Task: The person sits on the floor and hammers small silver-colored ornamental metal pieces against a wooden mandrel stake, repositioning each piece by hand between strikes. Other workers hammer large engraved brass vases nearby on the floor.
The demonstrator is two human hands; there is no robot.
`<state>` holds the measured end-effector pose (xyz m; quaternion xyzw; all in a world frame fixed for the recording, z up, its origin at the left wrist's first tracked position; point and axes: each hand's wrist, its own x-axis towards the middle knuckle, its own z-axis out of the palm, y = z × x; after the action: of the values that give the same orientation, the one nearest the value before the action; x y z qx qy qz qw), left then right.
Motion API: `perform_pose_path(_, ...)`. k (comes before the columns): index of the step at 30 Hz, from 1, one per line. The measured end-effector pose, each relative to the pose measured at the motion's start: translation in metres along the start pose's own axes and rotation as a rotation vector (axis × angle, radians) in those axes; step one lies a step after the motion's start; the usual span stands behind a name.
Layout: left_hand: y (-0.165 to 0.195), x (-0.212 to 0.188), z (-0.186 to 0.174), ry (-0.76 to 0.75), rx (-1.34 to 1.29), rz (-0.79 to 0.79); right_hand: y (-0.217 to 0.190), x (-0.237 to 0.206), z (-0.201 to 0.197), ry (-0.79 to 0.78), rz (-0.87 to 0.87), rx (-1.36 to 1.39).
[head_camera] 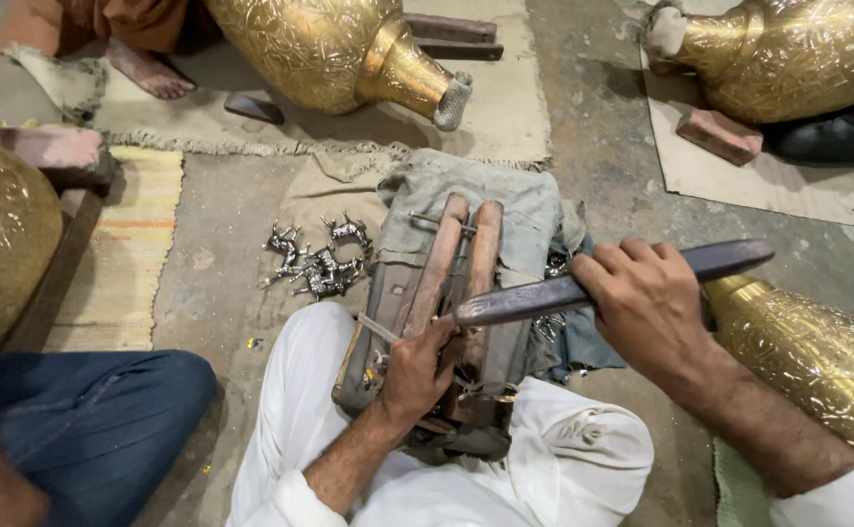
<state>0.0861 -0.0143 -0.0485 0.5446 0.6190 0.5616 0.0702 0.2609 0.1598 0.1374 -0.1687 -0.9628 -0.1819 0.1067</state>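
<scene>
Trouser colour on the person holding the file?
White trousers; the head view shows them best.

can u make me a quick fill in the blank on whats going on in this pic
1. The right hand grips a long dark ____.
2. The left hand rests on a wooden clamp lying on the person's ____.
3. Small silvery figurines lie to the ____ of the clamp.

Missing words: file; lap; left

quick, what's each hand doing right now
Left hand: closed, pressing a small piece on the wooden clamp.
Right hand: closed around a long dark file.
</scene>
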Motion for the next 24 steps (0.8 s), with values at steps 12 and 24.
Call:
perform_pose_path(12,0.0,-0.003,-0.002,-0.045,-0.03,-0.02,-0.002,0.001,-0.001,0.017,-0.001,-0.011)
perform_pose_path(24,0.007,-0.007,-0.005,-0.004,-0.027,-0.012,-0.008,0.006,-0.008,0.042,-0.005,0.065)
